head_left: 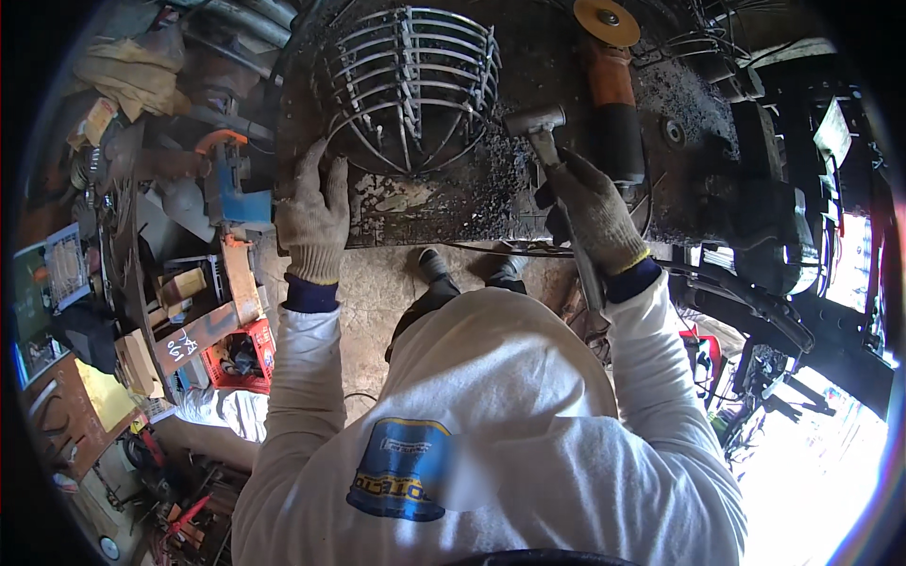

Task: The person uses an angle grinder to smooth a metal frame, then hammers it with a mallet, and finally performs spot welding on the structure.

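Hammer [547, 141] is sitting clamped in the gloved right hand [593, 212]; the left hand [313, 217] is pressing, fingers spread, beside the wire cage [411, 90] on the workbench [453, 203].

Metal workshop: scorched steel bench [425, 203], angle grinder [612, 94], scattered tools.

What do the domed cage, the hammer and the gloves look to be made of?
Domed cage: bare grey metal wire or rod, dull, apparently welded at the crossings. Hammer in the right hand: grey metal head, unpolished; its handle looks metal too. Gloves, as on the left hand: knitted off-white fabric, soiled, ribbed weave visible.
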{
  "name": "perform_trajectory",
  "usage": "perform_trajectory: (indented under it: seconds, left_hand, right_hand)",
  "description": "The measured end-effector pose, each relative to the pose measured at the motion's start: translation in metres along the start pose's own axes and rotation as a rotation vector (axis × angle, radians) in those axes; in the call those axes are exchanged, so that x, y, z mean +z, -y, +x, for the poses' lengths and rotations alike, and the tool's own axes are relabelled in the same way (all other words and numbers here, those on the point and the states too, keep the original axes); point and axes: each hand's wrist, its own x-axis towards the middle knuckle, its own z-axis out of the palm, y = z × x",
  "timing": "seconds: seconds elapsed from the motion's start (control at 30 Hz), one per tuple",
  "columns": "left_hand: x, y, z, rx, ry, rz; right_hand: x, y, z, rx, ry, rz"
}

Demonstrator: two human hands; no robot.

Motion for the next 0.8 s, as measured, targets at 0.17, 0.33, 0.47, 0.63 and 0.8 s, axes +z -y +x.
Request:
perform_trajectory:
  seconds: [0.17,0.33,0.47,0.63,0.8]
  left_hand:
    - [0.010,0.013,-0.001,-0.044,0.017,-0.019]
    - [0.014,0.009,-0.005,-0.178,-0.034,-0.046]
    - [0.016,0.008,0.000,-0.133,0.004,0.071]
    - [0.021,0.018,-0.006,-0.177,0.009,-0.036]
    - [0.019,0.011,-0.004,-0.192,0.033,0.027]
  right_hand:
    - [0.000,-0.017,0.020,-0.075,-0.013,-0.125]
    - [-0.013,-0.002,0.015,0.008,-0.066,-0.042]
    - [-0.015,-0.003,0.019,0.059,-0.150,0.058]
    - [-0.019,-0.018,0.015,-0.308,0.096,-0.252]
    - [-0.026,0.001,0.014,0.100,-0.203,0.084]
